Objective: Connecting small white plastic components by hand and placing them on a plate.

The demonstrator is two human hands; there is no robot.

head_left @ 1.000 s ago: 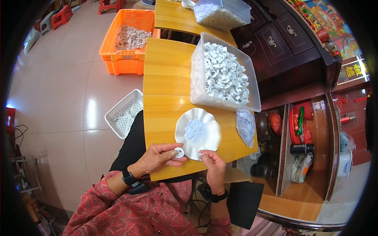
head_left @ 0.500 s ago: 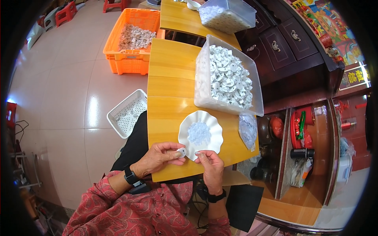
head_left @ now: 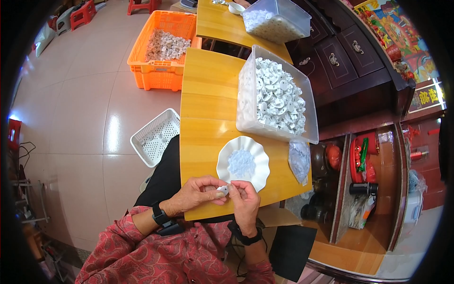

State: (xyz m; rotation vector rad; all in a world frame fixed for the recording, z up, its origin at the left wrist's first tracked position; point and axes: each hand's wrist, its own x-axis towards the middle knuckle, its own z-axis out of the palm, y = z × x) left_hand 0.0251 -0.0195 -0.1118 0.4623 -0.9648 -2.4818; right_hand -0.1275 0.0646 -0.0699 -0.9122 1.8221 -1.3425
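Two hands meet over the near end of the desk (head_left: 205,94), just beside the plate, and that is where I'd expect trouble. The left hand (head_left: 196,195) pinches a small white plastic piece (head_left: 222,189) between thumb and fingers; the right hand (head_left: 246,202) is drawn narrow, fingertips against the piece's edge, though I can't tell whether they grip some tiny part. With so little to hold, an off-centre push could flip the piece away, perhaps over the desk's near edge. Right by the fingers, the wavy-rimmed white plate (head_left: 261,163) holds a loose heap of pale bits (head_left: 241,163); a careless wrist might tip its rim and scatter them. Beyond it, the clear plastic bag (head_left: 299,161) lies close to the desk's right edge, so a nudge could send it off. Farther back, the translucent tub (head_left: 246,113) is heaped with white plastic parts (head_left: 280,97), and a knock might spill some from the top.
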